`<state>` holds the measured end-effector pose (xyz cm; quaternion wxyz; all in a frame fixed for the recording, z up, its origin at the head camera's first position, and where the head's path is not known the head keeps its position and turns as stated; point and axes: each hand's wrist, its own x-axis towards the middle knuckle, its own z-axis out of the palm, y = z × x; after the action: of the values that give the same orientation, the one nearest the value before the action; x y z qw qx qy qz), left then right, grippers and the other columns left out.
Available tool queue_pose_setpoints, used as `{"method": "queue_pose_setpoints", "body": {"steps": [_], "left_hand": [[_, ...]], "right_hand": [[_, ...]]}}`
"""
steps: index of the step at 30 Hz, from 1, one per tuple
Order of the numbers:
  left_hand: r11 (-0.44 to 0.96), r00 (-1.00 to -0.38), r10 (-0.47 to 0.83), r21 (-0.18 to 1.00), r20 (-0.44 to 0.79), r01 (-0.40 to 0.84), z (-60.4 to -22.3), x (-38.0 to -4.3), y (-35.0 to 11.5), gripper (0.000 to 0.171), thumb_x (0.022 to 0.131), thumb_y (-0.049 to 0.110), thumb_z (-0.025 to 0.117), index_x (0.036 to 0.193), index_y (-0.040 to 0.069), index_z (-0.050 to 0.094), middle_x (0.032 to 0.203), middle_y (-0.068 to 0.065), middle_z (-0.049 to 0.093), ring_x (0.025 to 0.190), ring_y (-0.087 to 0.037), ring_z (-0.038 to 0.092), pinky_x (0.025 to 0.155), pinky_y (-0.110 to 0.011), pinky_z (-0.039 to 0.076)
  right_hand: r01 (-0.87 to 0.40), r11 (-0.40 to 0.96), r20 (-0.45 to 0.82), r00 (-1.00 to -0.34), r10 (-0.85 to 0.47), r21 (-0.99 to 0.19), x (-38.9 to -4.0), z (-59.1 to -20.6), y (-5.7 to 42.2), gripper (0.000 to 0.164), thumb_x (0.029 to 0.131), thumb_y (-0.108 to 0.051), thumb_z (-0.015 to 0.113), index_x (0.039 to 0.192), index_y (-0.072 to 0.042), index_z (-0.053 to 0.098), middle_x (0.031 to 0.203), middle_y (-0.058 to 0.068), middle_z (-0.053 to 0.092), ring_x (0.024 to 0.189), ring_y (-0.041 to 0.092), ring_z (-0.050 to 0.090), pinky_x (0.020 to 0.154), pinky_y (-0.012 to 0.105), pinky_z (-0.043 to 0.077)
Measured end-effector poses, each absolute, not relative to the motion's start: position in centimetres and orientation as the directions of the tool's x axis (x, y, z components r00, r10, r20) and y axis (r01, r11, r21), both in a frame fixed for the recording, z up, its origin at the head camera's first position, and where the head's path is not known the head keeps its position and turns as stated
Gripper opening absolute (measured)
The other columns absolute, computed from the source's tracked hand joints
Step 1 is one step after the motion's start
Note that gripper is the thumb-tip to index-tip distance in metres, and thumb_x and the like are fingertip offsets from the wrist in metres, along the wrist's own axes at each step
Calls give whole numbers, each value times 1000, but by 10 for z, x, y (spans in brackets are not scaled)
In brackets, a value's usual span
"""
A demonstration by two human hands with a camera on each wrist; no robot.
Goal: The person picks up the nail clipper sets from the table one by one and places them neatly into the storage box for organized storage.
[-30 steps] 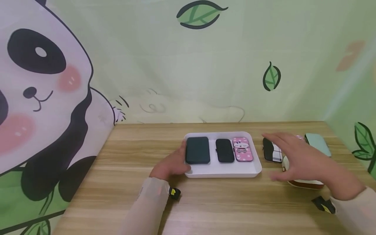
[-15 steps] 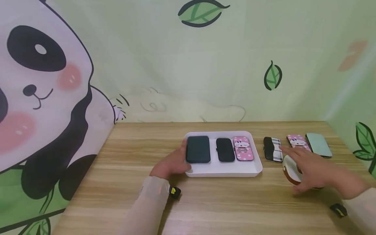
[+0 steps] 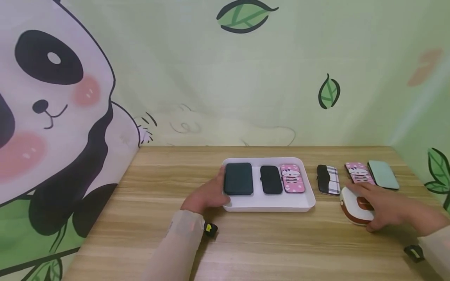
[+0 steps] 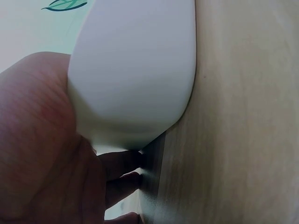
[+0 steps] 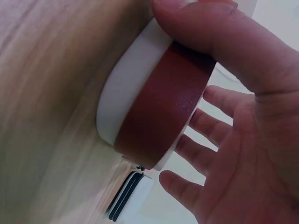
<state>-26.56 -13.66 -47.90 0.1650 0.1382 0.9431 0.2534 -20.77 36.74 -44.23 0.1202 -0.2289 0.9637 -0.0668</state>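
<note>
My left hand (image 3: 208, 194) holds the left end of a white tray (image 3: 270, 203), thumb over its near left corner and fingers along the outer wall. The left wrist view shows the tray's smooth end wall (image 4: 135, 70) against the palm. Inside lie a dark green case (image 3: 238, 178), a slim black case (image 3: 271, 180) and a pink cartoon case (image 3: 292, 178). On the right, my right hand (image 3: 388, 205) grips a rounded white case with brown trim (image 3: 352, 207), thumb on its near side and fingers over its top. Its brown side band (image 5: 161, 105) faces the right wrist camera.
Behind the right hand, a black and plaid case (image 3: 328, 179), a second pink cartoon case (image 3: 358, 173) and a mint green case (image 3: 384, 174) lie on the wooden table (image 3: 267, 246). A printed panda backdrop (image 3: 197, 78) rises along the table's far edge.
My right hand has come down and to the right onto the rounded white case, uncovering the cases behind it. My left hand stays at the tray.
</note>
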Motion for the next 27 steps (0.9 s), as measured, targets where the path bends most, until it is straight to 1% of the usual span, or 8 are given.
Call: {"method": "queue_pose_setpoints", "body": {"steps": [6, 9, 16, 20, 22, 27], "left_hand": [[833, -909, 350, 520, -228, 191, -478, -265, -137, 113, 77, 25, 67, 161, 11, -9, 162, -13, 30, 120, -24, 52, 110, -38, 39], [836, -910, 350, 514, -223, 195, -476, -262, -136, 112, 78, 24, 66, 161, 10, -8, 162, -13, 30, 122, -23, 52, 111, -38, 39], [849, -908, 326, 504, -264, 158, -472, -261, -135, 109, 80, 25, 64, 161, 13, -9, 164, -9, 27, 120, -23, 50, 110, -37, 38], [852, -908, 329, 497, -260, 166, -473, -262, -135, 110, 80, 26, 65, 161, 12, -8, 164, -10, 27, 119, -23, 51, 109, -38, 39], [853, -908, 326, 496, -264, 162, -473, -262, -135, 110, 80, 26, 65, 161, 13, -9, 163, -10, 29, 117, -24, 51, 106, -38, 40], [854, -907, 319, 498, -275, 149, -471, -262, -134, 112, 79, 26, 66, 161, 13, -9, 164, -10, 26, 119, -24, 51, 107, -38, 40]], "right_hand": [[-424, 892, -195, -872, -448, -156, -208, -444, 367, 122, 51, -48, 94, 149, -6, 37, 142, 26, 42, 121, 43, 52, 88, 52, 50], [-424, 895, -185, -877, -444, -140, -207, -444, 366, 120, 50, -48, 94, 148, -6, 39, 141, 24, 45, 120, 43, 52, 88, 52, 50], [-450, 885, -138, -875, -464, -120, -207, -442, 364, 118, 48, -47, 94, 146, -4, 43, 136, 22, 50, 117, 41, 54, 88, 52, 50], [-462, 880, -118, -873, -473, -111, -206, -442, 363, 117, 48, -48, 93, 145, -3, 45, 135, 22, 51, 116, 41, 56, 87, 51, 50], [-460, 881, -119, -874, -471, -110, -206, -443, 363, 117, 49, -48, 93, 145, -3, 45, 134, 23, 52, 115, 42, 56, 86, 52, 50], [-443, 891, -127, -883, -452, -97, -208, -442, 363, 116, 50, -51, 91, 145, -2, 46, 135, 24, 52, 117, 44, 55, 87, 55, 49]]}}
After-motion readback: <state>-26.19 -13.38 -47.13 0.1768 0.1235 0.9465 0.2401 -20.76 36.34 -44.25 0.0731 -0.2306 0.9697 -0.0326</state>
